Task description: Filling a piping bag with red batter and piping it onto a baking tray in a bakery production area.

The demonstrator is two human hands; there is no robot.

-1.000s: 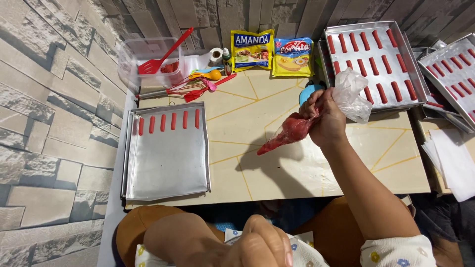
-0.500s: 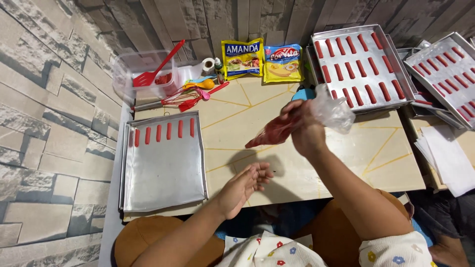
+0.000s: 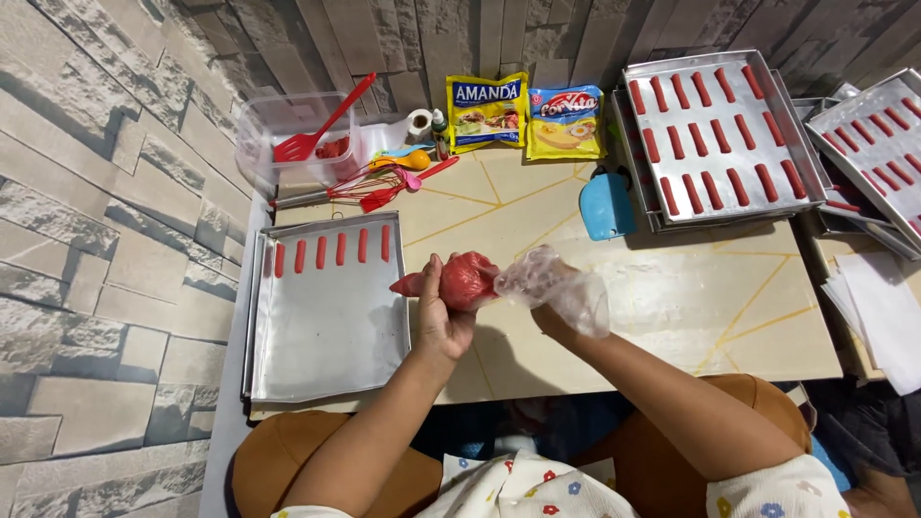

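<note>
A clear piping bag [image 3: 480, 280] filled with red batter hangs over the table, its tip pointing left at the metal tray [image 3: 326, 326]. My left hand [image 3: 443, 312] cups the full red part from below. My right hand [image 3: 556, 302] grips the twisted loose plastic end; the plastic hides most of it. The tray carries a single row of short red piped strips [image 3: 331, 251] along its far edge, and the rest of it is bare metal.
A filled tray of red strips [image 3: 715, 134] sits at the back right, with another [image 3: 878, 144] beyond it. A blue scraper [image 3: 606, 204], two food packets [image 3: 523, 113], a clear tub with a red spatula [image 3: 297, 139] and a whisk [image 3: 355, 182] line the back. White paper [image 3: 883, 307] lies right.
My left hand rose from my lap and took hold of the bag from below. The bag moved left and nearer to me, beside the left tray.
</note>
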